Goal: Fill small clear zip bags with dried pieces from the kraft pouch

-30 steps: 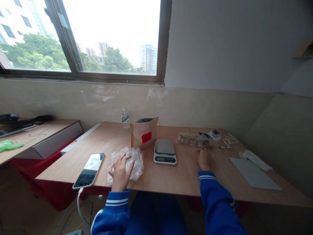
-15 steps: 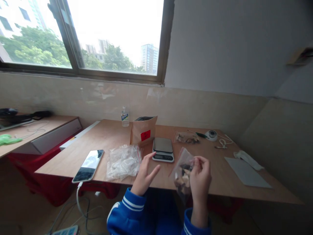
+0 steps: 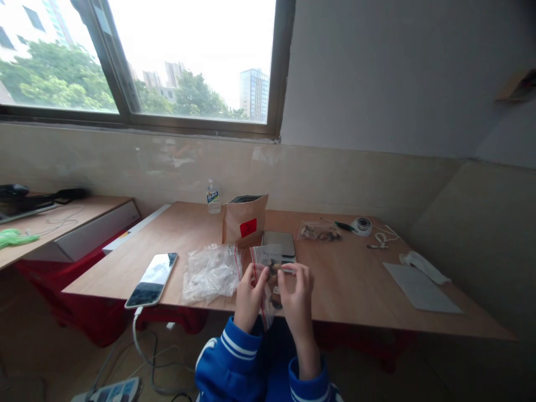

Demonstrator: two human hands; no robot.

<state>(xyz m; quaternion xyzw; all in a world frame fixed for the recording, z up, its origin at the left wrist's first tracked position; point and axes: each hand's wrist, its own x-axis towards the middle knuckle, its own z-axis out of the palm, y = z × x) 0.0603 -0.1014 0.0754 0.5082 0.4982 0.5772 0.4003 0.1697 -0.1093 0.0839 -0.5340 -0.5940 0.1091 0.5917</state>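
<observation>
head view: wooden table under window, beige walls

A person in blue sleeves sits at a wooden table below a window. Both hands are raised over the near edge: the left hand and right hand pinch a small clear zip bag with a red seal strip between them (dark bits show inside). Just left lies a heap of empty clear bags, and further left a phone with a white cable. Behind the hands sit a kitchen scale and a brown paper pouch, with a small bottle at the far edge. Far right lies another filled bag.
</observation>
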